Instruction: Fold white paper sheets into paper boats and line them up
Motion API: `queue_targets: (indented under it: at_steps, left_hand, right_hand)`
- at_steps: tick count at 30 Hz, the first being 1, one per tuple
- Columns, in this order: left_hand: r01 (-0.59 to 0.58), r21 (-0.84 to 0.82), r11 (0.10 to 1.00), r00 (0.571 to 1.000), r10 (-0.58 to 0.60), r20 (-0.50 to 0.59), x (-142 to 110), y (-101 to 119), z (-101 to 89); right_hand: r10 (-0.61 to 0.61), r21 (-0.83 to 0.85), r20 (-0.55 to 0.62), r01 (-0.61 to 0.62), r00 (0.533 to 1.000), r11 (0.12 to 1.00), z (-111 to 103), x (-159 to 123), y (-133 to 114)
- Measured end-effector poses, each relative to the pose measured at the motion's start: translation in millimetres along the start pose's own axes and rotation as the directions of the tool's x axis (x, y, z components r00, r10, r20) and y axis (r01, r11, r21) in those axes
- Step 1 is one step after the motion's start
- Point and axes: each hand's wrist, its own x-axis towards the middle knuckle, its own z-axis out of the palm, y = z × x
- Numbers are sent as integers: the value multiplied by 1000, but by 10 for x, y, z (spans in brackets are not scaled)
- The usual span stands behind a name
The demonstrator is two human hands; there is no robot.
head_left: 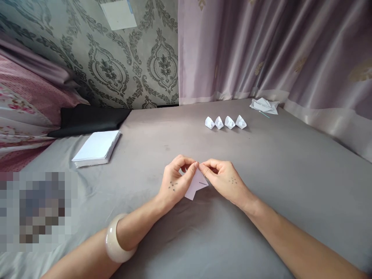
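Looking down between the forearms, we see it all meeting at one corner: the folded paper (195, 186) hangs below the fingertips, just over the grey cloth, its top tucked right where the two hands meet. Left hand (174, 178) is the nearer one, we'd say, thumb and forefinger pinching that top corner and covering part of the left edge; right hand (226, 176) comes in from the other side, thumb and forefinger pressed together on the same corner, the sheet's right point poking out just under it. And the long axis? Down from the pinch towards us, leaning slightly left, we judge. So everything hinges on that top corner, with the lower tips free of both hands' fingers!
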Motion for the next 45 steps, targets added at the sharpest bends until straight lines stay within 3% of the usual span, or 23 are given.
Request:
queue_targets:
  at_steps: [3,5,8,12,15,19,21,25,29,32,34,36,38,40,42,45]
  left_hand:
    - [252,-161,954,966,-237,103,20,4,13]
    - [330,-181,926,935,-296,193,51,-11,8]
    - [282,-103,954,936,-250,248,94,-40,-22]
    - [101,117,988,953,-130,272,103,-33,-59]
    - [34,190,981,964,-83,254,89,-2,-63]
    - [115,80,990,954,-132,269,98,-7,-74]
    - [145,-29,989,952,-131,278,116,-26,-93]
    - [58,-176,983,959,-5,284,145,-55,-134]
    - [-74,-168,983,942,124,311,150,-63,-138]
    - [-96,-89,991,954,118,277,143,-71,-118]
    - [-23,-74,997,971,40,234,139,-86,-99]
    - [105,-127,986,980,-81,180,141,-110,-80]
    - [233,-218,948,967,-201,159,146,-134,-62]
    - [311,-275,910,948,-276,160,146,-150,-44]
    - [344,-281,896,937,-312,155,131,-151,-20]
    - [349,-241,906,935,-319,156,83,-134,23]
  right_hand:
    - [-52,-85,-4,52,999,995,18,13,38]
    - [-93,-170,-9,90,996,981,3,31,64]
    - [-119,-235,11,118,993,965,-38,54,85]
    - [-115,-209,54,124,992,970,-39,51,73]
    - [-78,-84,92,85,993,993,6,31,51]
    - [33,227,215,-82,976,970,16,34,30]
    - [116,395,334,-251,935,884,-21,61,26]
    - [160,619,534,-513,830,595,-116,130,39]
    - [155,641,667,-668,728,379,-158,155,65]
    - [160,622,706,-712,690,325,-154,159,75]
    - [183,624,686,-699,704,349,-144,166,78]
    - [233,656,577,-614,783,439,-130,172,78]
    - [270,651,365,-452,891,610,-110,172,75]
    - [229,536,161,-280,960,797,-78,161,77]
    - [141,380,58,-153,988,912,-33,149,95]
    - [68,254,-29,-58,997,965,35,144,161]
